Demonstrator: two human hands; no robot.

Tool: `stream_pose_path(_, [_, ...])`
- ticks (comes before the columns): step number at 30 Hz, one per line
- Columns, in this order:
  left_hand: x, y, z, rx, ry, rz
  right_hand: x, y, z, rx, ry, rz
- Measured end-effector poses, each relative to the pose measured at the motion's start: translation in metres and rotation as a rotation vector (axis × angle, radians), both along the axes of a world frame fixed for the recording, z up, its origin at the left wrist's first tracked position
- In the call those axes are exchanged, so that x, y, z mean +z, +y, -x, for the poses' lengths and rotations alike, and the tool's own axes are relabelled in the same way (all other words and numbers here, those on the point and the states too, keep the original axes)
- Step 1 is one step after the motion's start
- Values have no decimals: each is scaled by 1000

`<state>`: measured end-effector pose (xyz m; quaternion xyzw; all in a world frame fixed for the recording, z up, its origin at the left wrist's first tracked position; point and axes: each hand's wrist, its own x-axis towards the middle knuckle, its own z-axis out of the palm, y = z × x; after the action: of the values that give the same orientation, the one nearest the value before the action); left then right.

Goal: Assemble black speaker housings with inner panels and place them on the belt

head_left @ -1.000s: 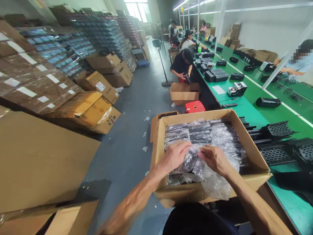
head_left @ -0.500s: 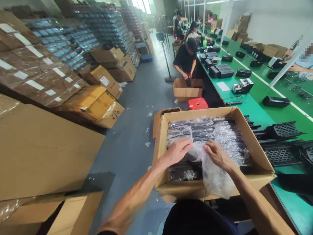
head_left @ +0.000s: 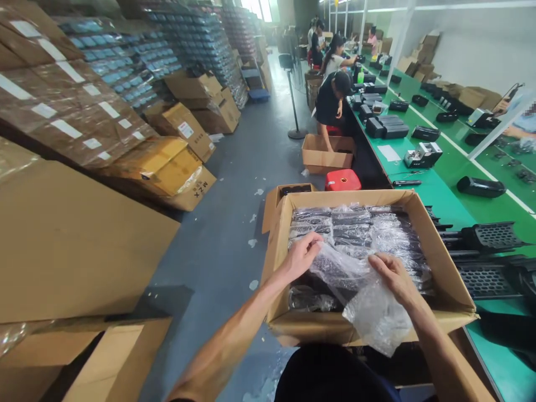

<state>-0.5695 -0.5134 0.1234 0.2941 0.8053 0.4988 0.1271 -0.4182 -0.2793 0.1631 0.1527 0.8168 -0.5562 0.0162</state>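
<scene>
Both hands hold a clear plastic bag (head_left: pixel 377 312) stretched between them over an open cardboard box (head_left: pixel 310 326). My left hand (head_left: pixel 302 255) pinches one end of the plastic near the box's left side. Fingers closed on the other part, my right hand (head_left: pixel 393 274) is further right, and the bag hangs below it over the box's front edge. Rows of dark parts wrapped in clear plastic (head_left: pixel 352 233) fill much of the box. The near left part of the box shows a darker gap beside one wrapped part (head_left: pixel 312 299).
Black mesh parts (head_left: pixel 496 237) lie on the green table (head_left: pixel 452 207) at the right. Beyond the box are a red container (head_left: pixel 343 180) and a person (head_left: pixel 330 103) reaching into another carton (head_left: pixel 326 161). Large cartons (head_left: pixel 84 229) stand at the left.
My hands have moved apart, spreading the plastic bag between them. The person beyond now leans with one arm down in the carton, and the dark part they held is out of sight.
</scene>
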Motion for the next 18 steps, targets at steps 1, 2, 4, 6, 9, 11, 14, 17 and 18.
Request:
stream_pose_path(1, [8,0,-1,-6,-17,-2,0,3,-2,17,-5,-79])
stream_pose_path(2, [17,1,-3,-34,-33,-1,2,4,-3,39,3,-148])
stream_pose_path(4, [34,8,-6,-133,-58,-8,9,-3,-1,109,70,-250])
stream_pose_path(6, [47,20,-9,-245,-82,-44,15,-17,7,186,198,-298])
stream_pose_path(9, [52,33,-7,-280,-163,-176,13,-33,25,204,276,-266])
stream_pose_path(11, [46,31,-4,-196,-234,-307,6,-33,31,111,240,-153])
stream_pose_path(14, [27,8,-4,-99,-252,-431,-3,-25,27,-74,146,55])
stream_pose_path(17, [5,-16,-20,-126,-211,-407,-11,-23,14,-276,51,274])
stream_pose_path(18, [-1,-21,-27,-151,-190,-333,-14,-25,11,-342,36,351])
